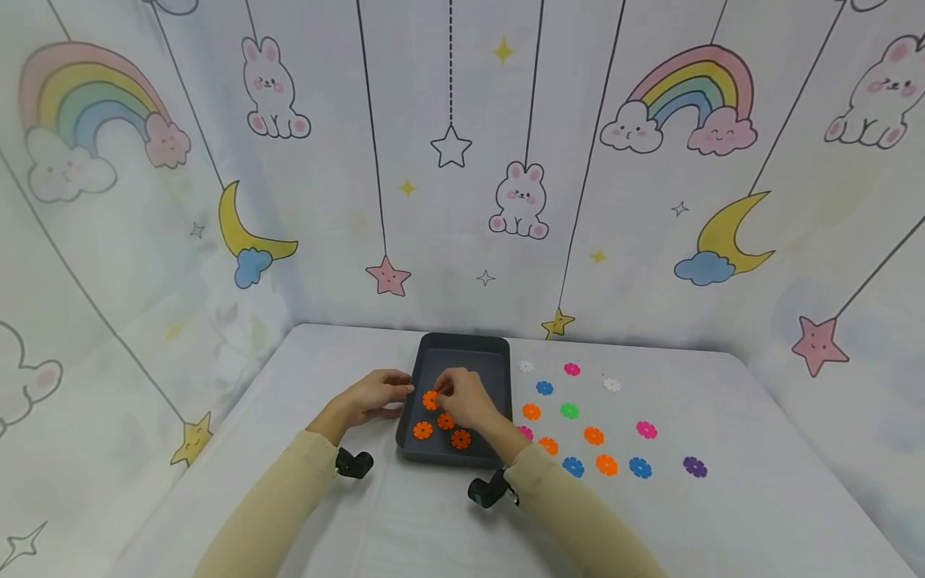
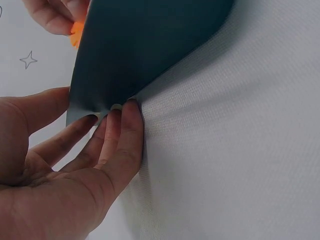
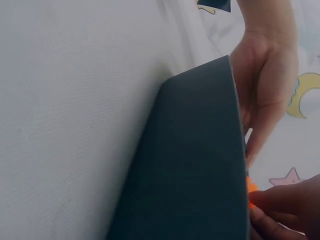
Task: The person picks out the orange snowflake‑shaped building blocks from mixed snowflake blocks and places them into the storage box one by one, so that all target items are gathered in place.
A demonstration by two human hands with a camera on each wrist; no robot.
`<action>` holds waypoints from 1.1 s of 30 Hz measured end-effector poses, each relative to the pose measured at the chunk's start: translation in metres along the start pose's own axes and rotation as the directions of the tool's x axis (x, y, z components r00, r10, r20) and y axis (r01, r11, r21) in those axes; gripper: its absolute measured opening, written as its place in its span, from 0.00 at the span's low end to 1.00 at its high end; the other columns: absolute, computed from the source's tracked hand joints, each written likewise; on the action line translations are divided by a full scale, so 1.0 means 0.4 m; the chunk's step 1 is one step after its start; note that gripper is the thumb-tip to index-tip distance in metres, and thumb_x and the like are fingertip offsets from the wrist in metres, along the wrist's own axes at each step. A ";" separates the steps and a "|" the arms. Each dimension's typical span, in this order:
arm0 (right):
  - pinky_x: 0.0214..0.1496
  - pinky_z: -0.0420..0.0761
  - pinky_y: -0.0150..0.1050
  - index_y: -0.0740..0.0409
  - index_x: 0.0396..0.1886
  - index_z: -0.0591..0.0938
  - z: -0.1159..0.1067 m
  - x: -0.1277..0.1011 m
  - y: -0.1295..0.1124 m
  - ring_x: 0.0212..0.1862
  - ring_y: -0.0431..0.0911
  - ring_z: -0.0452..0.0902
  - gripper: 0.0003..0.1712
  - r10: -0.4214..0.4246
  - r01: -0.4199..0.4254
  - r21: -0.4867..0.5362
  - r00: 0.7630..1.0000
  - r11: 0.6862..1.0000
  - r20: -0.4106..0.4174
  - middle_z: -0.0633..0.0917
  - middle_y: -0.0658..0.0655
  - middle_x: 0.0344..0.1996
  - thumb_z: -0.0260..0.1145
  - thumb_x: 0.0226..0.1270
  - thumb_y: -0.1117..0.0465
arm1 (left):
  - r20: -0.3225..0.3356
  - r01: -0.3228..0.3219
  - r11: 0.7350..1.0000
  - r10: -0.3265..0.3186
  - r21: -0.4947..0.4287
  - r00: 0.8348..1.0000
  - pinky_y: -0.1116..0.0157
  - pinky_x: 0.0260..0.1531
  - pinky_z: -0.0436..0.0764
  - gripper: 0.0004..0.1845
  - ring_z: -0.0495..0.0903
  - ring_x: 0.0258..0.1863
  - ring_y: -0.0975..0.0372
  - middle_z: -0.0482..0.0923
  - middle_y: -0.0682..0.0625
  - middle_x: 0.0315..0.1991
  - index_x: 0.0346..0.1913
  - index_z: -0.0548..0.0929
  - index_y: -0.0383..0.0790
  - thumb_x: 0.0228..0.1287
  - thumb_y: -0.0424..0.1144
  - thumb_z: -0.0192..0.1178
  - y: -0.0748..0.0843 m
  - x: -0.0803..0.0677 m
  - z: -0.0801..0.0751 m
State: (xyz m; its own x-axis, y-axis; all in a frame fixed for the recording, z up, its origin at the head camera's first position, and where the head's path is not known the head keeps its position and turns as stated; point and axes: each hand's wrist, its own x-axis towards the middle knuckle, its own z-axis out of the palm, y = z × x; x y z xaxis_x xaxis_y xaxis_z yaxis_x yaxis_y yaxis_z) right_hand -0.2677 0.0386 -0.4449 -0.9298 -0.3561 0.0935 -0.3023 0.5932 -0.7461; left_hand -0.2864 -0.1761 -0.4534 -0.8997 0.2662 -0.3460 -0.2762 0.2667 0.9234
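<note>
A dark grey tray (image 1: 499, 357) sits on the white-covered desk (image 1: 759, 498), near its far edge at about 12 o'clock from the person. The left hand (image 1: 372, 395) rests against the tray's left wall at 9 o'clock, fingers nearly straight with their tips (image 2: 120, 120) touching the outer wall and the thumb lying along the same side; it is open, bracing rather than clasping. The right hand (image 1: 466, 397) reaches over the tray's middle and pinches an orange flower-shaped disc (image 1: 430, 400) between thumb and fingertips, just above the tray floor on its left half. In the right wrist view only an edge of that orange disc (image 3: 251, 189) shows past the tray's wall beside the pinching fingers (image 3: 280, 205).

Three more orange discs lie flat in the tray at 6 o'clock from the held one: one (image 1: 446, 421) just below it, one (image 1: 422, 430) nearer the left wall, and one (image 1: 461, 439) close to the near wall.

On the desk at 3 o'clock from the tray, loose discs are scattered, well apart from one another: white (image 1: 526, 366), pink (image 1: 572, 369), blue (image 1: 544, 388), green (image 1: 569, 410), orange (image 1: 594, 435) and purple (image 1: 694, 466) among them. Behind the desk hangs a backdrop (image 1: 448, 201) printed with rabbits, rainbows, moons and stars.
</note>
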 end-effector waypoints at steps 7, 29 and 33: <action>0.38 0.82 0.39 0.61 0.43 0.85 0.014 0.002 0.000 0.35 0.44 0.78 0.06 0.008 -0.008 -0.038 1.000 0.999 0.009 0.84 0.53 0.35 0.66 0.70 0.70 | -0.003 -0.005 1.000 0.005 0.001 1.000 0.49 0.61 0.80 0.28 0.72 0.68 0.43 0.68 0.33 0.70 0.74 0.65 0.28 0.79 0.36 0.55 -0.007 0.003 0.001; 0.44 0.85 0.44 0.60 0.45 0.86 0.038 0.026 0.009 0.40 0.47 0.80 0.10 0.026 -0.022 -0.130 0.999 0.991 0.028 0.85 0.55 0.39 0.67 0.66 0.72 | -0.004 -0.006 1.000 0.006 0.005 1.000 0.48 0.62 0.79 0.28 0.72 0.68 0.43 0.68 0.33 0.71 0.75 0.64 0.28 0.79 0.36 0.55 -0.002 -0.003 0.003; 0.44 0.85 0.45 0.62 0.46 0.86 0.037 0.027 0.010 0.40 0.48 0.80 0.10 0.039 -0.032 -0.137 0.998 0.990 0.044 0.85 0.57 0.40 0.67 0.67 0.72 | -0.004 -0.005 1.000 0.005 0.006 1.000 0.48 0.62 0.79 0.28 0.72 0.68 0.43 0.68 0.33 0.71 0.75 0.64 0.29 0.79 0.36 0.55 -0.002 -0.002 0.002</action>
State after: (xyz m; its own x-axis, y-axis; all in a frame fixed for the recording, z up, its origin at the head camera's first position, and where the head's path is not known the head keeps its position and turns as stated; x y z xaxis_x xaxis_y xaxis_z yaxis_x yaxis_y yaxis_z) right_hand -0.2760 0.0264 -0.4567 -0.9307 -0.3641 0.0359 -0.2981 0.6979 -0.6512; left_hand -0.2851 -0.1758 -0.4539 -0.9022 0.2642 -0.3408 -0.2697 0.2709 0.9240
